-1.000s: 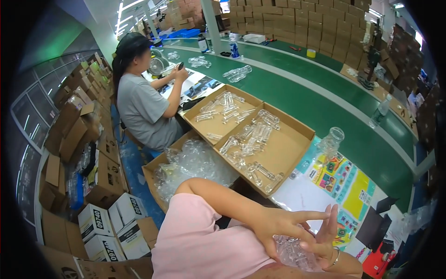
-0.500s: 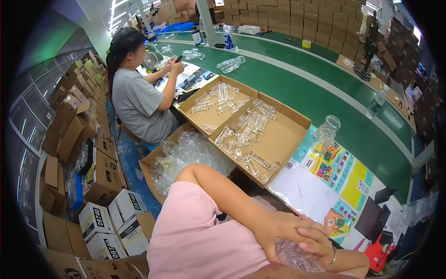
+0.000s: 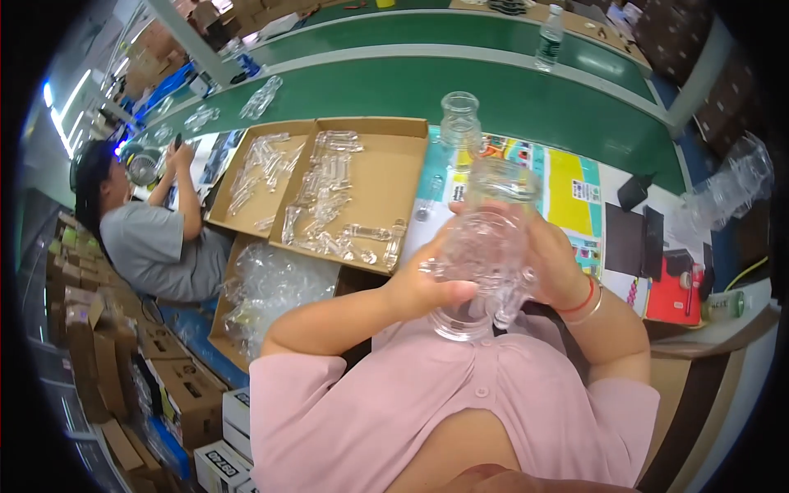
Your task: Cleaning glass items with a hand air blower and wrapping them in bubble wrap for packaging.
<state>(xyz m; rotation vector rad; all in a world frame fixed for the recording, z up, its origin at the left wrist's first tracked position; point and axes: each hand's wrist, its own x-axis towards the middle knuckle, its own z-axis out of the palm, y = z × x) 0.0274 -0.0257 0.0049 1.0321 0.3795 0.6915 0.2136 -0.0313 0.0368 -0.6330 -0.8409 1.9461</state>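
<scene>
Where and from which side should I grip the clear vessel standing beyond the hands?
Probably the narrowed neck of the standing clear vessel, fingers around it below the wider rim, coming from above. It stands upright, the rim could resist slipping, and the held vessel, between left hand and right hand, crowds the near side.

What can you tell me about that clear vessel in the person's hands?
The clear vessel is colourless and see-through, like glass or plastic; I cannot tell which. It has rounded ends and an uneven, bulging middle. Its far end angles slightly toward the person's right. The left hand and right hand grip it from either side, before the pink shirt.
</scene>
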